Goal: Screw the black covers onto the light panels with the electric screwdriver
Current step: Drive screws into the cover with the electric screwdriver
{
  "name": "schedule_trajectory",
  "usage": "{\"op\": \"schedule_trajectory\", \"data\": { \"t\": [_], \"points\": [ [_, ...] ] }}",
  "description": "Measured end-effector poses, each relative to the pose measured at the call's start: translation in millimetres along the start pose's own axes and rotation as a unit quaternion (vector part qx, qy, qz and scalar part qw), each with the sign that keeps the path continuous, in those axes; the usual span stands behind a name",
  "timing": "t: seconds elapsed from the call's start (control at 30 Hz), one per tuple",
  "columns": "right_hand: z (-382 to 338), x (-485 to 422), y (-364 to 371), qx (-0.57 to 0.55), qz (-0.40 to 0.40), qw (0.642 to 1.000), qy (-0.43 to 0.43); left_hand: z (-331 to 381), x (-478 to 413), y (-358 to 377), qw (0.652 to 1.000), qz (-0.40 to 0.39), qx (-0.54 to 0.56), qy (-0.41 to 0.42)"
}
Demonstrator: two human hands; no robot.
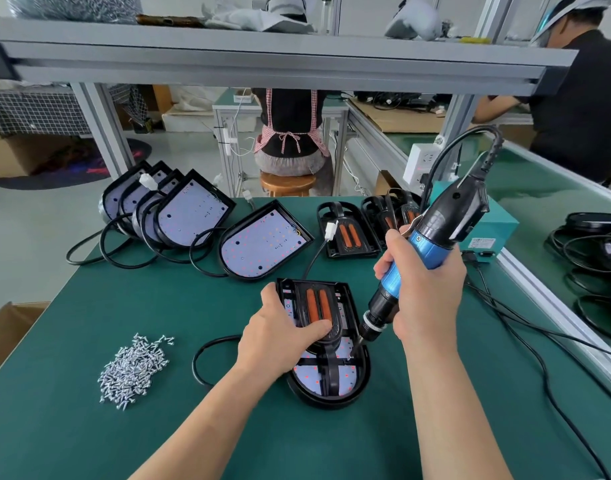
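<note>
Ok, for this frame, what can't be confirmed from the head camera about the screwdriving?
- Bit tip and screw: too small and dark beside the electric screwdriver nose, so seating is unclear.
- Black cover near end: hidden under the left hand.
- Trigger: hidden by the right hand.
- Screws already driven: too small to count.

bench: green mat [89,341] on top, aluminium-framed
shelf: grey overhead shelf [262,46] on aluminium posts
floor: pale, glossy
seating: round wooden stool [287,184] beyond the bench
boxes: cardboard boxes [16,157] stood at left
light: bright, even
</note>
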State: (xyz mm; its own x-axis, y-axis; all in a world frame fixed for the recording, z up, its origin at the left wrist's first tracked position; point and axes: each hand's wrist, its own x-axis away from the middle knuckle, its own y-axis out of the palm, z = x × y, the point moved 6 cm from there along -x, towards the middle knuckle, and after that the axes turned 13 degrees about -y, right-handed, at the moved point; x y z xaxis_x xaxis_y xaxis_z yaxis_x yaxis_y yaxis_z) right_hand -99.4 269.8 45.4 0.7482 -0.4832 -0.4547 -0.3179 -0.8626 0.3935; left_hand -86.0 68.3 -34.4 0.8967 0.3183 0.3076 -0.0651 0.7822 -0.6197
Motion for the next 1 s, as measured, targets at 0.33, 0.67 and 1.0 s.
{"op": "schedule_trajectory", "data": {
  "t": [0.33,0.67,1.0],
  "points": [
    [4,1,20,0.033,-0.082,0.996,-0.015,-3,-3,4,0.999,-0.025,0.04,-0.008],
    [10,3,22,0.031,-0.118,0.992,-0.025,-3,-6,7,0.998,-0.017,0.067,-0.007],
    [11,4,27,-0.051,-0.216,0.975,0.027,-2,-3,6,0.998,-0.022,0.061,-0.017]
  ]
}}
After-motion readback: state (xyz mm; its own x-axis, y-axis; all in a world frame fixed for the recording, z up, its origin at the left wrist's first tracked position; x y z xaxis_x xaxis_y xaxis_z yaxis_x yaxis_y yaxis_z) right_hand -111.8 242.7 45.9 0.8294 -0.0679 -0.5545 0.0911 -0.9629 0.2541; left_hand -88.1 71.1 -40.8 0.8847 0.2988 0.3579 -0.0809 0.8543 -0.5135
